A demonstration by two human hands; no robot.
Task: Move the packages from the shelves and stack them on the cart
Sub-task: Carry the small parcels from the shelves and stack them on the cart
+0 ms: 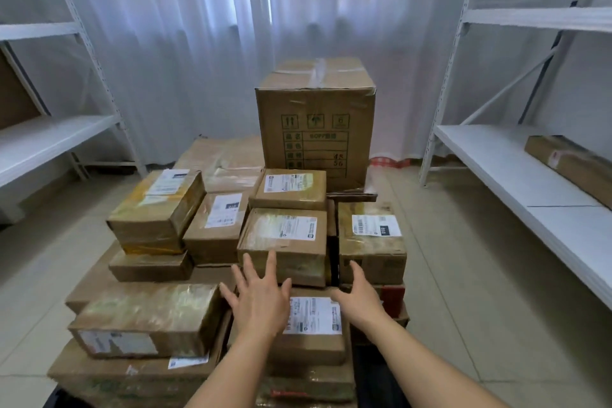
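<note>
Both of my hands are out over the pile: my left hand (257, 301) has its fingers spread wide, hovering at the near face of the middle box (284, 243), and my right hand (359, 295) is open with relaxed fingers just at four o'clock of that box, beside the gap between it and the box on the right (372, 238). Neither hand grips anything. Packages sit stacked on what I take to be the cart, though its deck is hidden under them; the tall carton (316, 122) stands at twelve o'clock, and a labelled parcel (311, 325) lies under my wrists. One long package (573, 162) remains on the right shelf (516, 175) at three o'clock. I judge I am settling the middle box into place, so I would press with flat palms on its near face and side, squaring its edges with its neighbours and keeping it fully seated on the layer below, without nudging the smaller boxes at ten o'clock (155, 212) off their perch.
</note>
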